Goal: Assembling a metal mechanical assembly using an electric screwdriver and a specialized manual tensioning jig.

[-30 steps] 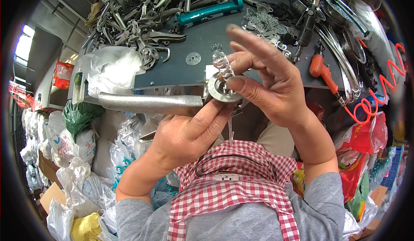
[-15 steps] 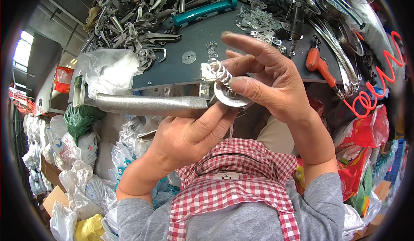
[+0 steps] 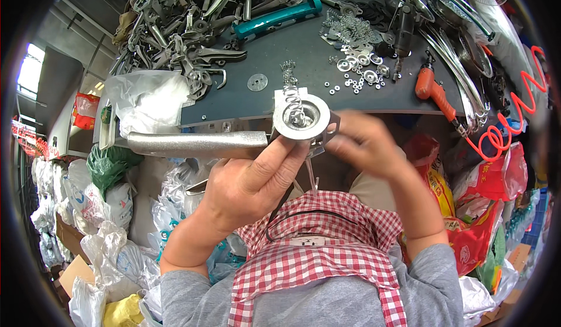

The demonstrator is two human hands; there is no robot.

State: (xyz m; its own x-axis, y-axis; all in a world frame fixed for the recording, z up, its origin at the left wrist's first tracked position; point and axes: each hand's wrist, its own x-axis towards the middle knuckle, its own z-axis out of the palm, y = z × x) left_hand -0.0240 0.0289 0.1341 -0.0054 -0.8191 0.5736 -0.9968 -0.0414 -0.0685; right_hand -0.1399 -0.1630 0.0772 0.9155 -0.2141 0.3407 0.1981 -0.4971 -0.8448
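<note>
My left hand [image 3: 245, 178] is closed under a metal assembly with a long silver speckled handle [image 3: 198, 143] that points left. At its right end sits a round silver cup [image 3: 286, 128], and a coil spring [image 3: 293, 99] stands up out of it, slightly tilted. A dark bracket with a hole [image 3: 332, 127] sticks out on the cup's right side. Beside that bracket is my right hand [image 3: 368, 146], smeared by motion, so its grip is unclear. Behind the spring, another small spring [image 3: 288, 73] lies on the bench.
Metal levers [image 3: 193, 40] are heaped at the back left, with a teal handle [image 3: 277, 17] alongside. Small washers [image 3: 362, 70] and springs lie back right, near an orange power driver [image 3: 431, 87] and a red coiled hose [image 3: 514, 116]. A perforated disc [image 3: 257, 82] rests mid-bench.
My right hand has come off the spring and moved down and right, to beside the bracket. The spring now stands in the cup unheld, and the cup's opening is more visible.
</note>
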